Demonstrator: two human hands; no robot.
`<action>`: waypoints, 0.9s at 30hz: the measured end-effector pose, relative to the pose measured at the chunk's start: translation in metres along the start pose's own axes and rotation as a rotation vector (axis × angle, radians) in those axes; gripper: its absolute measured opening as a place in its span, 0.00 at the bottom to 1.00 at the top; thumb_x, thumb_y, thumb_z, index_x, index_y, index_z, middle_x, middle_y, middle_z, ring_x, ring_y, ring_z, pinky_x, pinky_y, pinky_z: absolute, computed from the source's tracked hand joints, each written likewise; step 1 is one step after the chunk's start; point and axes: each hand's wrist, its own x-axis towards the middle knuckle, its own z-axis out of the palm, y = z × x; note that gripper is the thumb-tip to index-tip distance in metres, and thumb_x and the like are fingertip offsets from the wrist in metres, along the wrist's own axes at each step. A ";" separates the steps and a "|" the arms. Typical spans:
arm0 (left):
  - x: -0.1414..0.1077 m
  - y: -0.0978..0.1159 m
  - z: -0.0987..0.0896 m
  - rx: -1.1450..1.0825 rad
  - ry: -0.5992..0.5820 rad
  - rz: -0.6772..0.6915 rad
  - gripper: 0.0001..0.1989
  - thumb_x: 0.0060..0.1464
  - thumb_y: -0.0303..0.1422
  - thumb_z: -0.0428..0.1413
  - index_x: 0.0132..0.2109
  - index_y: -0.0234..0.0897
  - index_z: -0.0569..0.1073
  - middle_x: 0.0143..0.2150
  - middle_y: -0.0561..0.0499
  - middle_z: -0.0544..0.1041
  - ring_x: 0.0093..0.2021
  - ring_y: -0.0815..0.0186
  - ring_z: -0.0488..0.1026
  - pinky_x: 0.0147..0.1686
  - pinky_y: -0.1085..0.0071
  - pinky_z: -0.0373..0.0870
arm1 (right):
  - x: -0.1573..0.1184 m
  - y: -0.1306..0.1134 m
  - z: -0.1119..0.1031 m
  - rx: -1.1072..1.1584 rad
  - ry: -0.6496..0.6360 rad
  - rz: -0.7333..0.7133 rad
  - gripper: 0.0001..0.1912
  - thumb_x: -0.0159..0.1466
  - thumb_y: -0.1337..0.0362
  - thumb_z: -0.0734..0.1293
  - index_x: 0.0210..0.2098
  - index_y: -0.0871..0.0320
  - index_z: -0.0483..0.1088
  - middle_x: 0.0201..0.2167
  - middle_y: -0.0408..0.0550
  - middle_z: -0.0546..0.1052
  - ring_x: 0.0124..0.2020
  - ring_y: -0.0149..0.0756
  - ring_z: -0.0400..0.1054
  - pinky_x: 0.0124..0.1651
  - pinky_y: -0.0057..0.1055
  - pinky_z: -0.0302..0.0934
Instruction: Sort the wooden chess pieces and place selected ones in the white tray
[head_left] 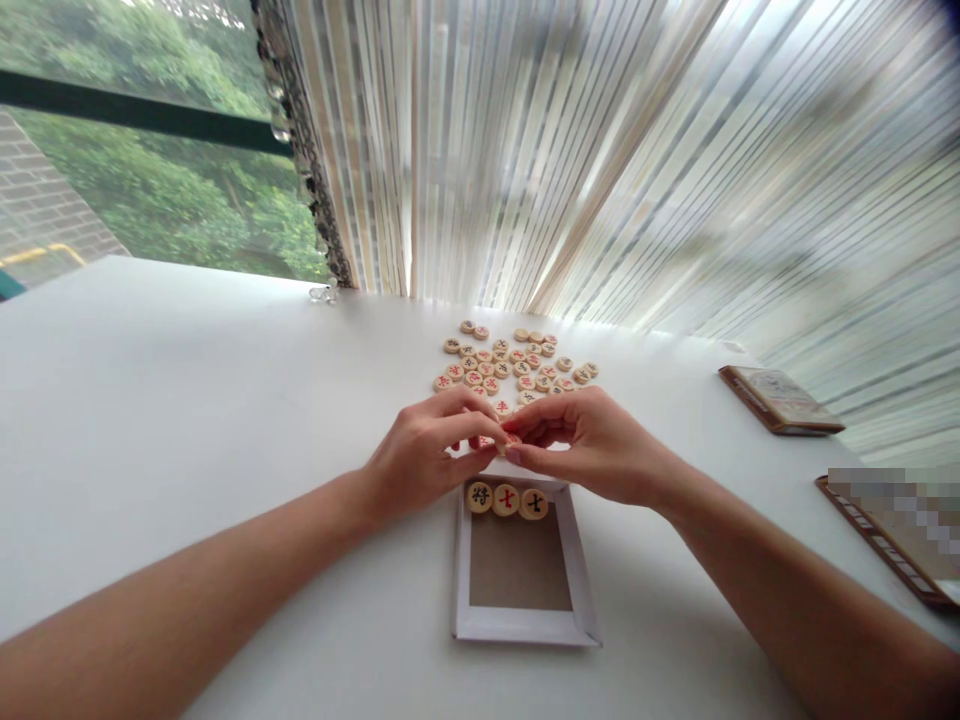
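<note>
My right hand (581, 440) is closed in a pinch, with a round wooden Chinese chess piece (511, 438) marked in red at its fingertips. My left hand (439, 440) meets it from the other side, its thumb and forefinger curled together at the same spot. Another red-marked piece (485, 441) shows between the left fingers; whether they grip it or only pass over it is hard to make out. Just below both hands lies a shallow white box (525, 627). Along its far edge sit three pieces in a row: a black one (480, 497), a red one (506, 500) and another black one (534, 503).
Beyond my hands, many loose chess pieces (501, 369) are scattered on the white table (225, 400). Two flat brown-edged objects (784, 400) lie on the right. A striped string curtain (480, 150) hangs behind the table, beside a window at the left. A small clear ornament (324, 293) rests by the curtain.
</note>
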 end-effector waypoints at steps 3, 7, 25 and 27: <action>0.000 0.001 0.001 0.001 -0.008 -0.003 0.06 0.59 0.22 0.64 0.43 0.34 0.81 0.42 0.47 0.80 0.34 0.71 0.77 0.32 0.75 0.76 | -0.003 -0.007 -0.002 -0.108 0.026 -0.022 0.08 0.62 0.63 0.74 0.38 0.60 0.82 0.30 0.47 0.82 0.30 0.35 0.74 0.35 0.31 0.69; 0.000 0.000 0.001 -0.026 0.034 -0.085 0.09 0.58 0.22 0.63 0.46 0.33 0.80 0.44 0.46 0.79 0.30 0.72 0.76 0.28 0.76 0.74 | -0.010 -0.014 -0.009 -0.204 0.113 -0.070 0.05 0.61 0.64 0.74 0.36 0.59 0.80 0.30 0.45 0.80 0.29 0.33 0.71 0.34 0.30 0.68; 0.005 0.003 -0.003 -0.006 0.016 -0.142 0.08 0.59 0.22 0.58 0.43 0.34 0.81 0.42 0.46 0.80 0.31 0.71 0.77 0.31 0.76 0.76 | -0.074 0.007 0.001 -0.583 0.251 -0.072 0.05 0.62 0.64 0.74 0.37 0.52 0.76 0.58 0.53 0.75 0.57 0.48 0.73 0.58 0.44 0.69; 0.005 0.004 -0.002 -0.005 0.013 -0.148 0.08 0.59 0.22 0.58 0.43 0.34 0.81 0.42 0.46 0.80 0.31 0.71 0.77 0.31 0.75 0.77 | -0.075 0.009 0.004 -0.632 0.243 -0.086 0.05 0.63 0.64 0.74 0.38 0.52 0.75 0.59 0.54 0.74 0.60 0.50 0.72 0.60 0.47 0.68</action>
